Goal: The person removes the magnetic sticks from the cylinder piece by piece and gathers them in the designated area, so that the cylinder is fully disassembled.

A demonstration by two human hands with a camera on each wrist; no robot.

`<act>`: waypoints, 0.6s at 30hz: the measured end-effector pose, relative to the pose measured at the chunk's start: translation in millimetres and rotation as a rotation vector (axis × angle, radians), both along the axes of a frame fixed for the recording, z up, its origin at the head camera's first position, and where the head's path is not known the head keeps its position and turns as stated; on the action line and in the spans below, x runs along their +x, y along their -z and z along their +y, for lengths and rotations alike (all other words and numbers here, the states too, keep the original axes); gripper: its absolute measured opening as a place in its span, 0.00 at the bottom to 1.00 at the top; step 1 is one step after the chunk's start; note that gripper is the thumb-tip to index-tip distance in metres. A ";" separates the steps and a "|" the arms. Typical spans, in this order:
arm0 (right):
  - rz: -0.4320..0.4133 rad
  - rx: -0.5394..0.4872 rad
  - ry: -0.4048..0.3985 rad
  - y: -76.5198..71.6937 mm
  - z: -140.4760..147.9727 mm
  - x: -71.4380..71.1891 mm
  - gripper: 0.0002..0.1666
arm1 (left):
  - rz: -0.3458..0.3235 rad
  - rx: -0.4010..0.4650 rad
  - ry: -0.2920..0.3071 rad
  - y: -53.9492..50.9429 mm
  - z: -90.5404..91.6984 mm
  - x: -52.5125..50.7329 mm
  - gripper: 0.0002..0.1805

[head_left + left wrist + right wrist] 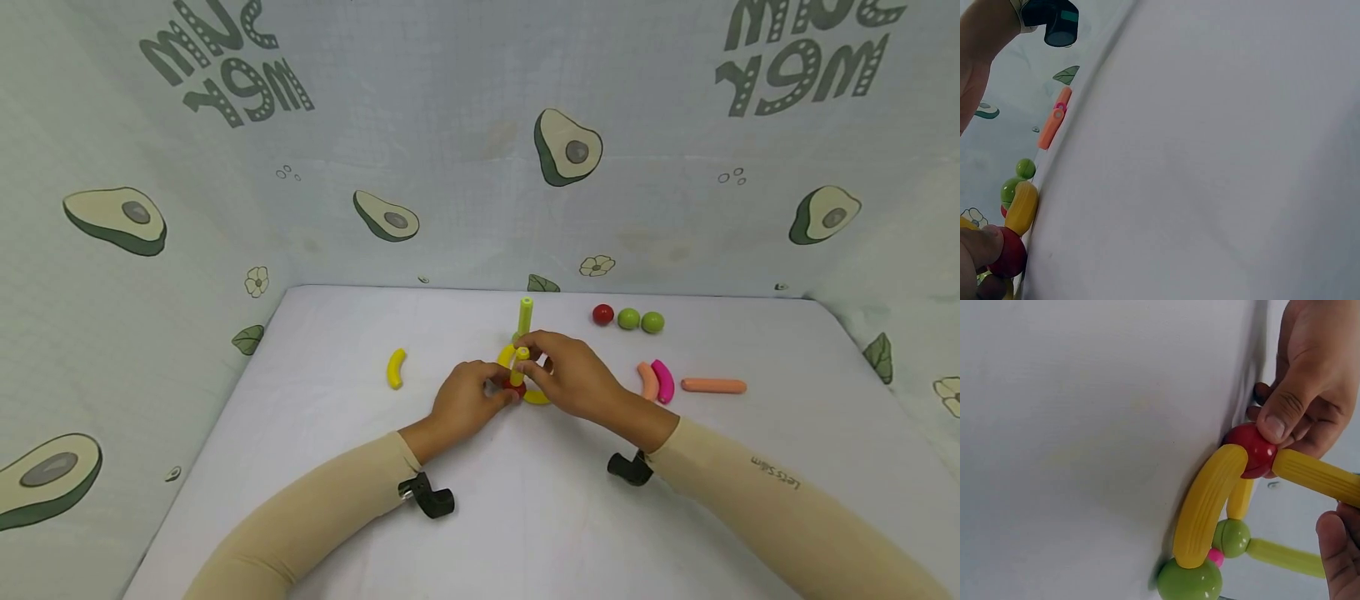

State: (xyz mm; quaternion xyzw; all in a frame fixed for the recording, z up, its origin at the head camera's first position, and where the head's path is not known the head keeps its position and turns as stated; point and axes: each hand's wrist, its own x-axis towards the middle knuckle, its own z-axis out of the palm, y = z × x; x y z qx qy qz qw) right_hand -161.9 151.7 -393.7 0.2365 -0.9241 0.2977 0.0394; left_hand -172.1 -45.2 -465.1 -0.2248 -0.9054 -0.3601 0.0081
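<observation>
Small dark letters (776,472) reading "Lets Slim" stand on the beige arm sleeve (780,521), nearer the viewer than the fingers of the right hand (573,373); far beyond those fingers, on the avocado-print backdrop (450,75), large grey lettering (247,87) stands to their left and right, seemingly "Sum" over "mer" mirrored, its top cut off.

Assembly (519,372) on table (517,508), loose balls (628,318) behind right.
</observation>
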 end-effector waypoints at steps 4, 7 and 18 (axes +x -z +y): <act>0.014 -0.028 -0.014 1.7 2.3 0.3 0.22 | -0.004 -0.002 0.000 -1.5 0.2 -0.2 0.13; 0.007 -0.042 -0.003 3.8 4.7 0.2 0.21 | -0.010 -0.005 -0.003 -2.8 0.2 0.1 0.13; -0.076 -0.137 0.056 -6.5 14.5 0.3 0.20 | -0.035 -0.022 -0.020 -5.6 0.6 1.2 0.15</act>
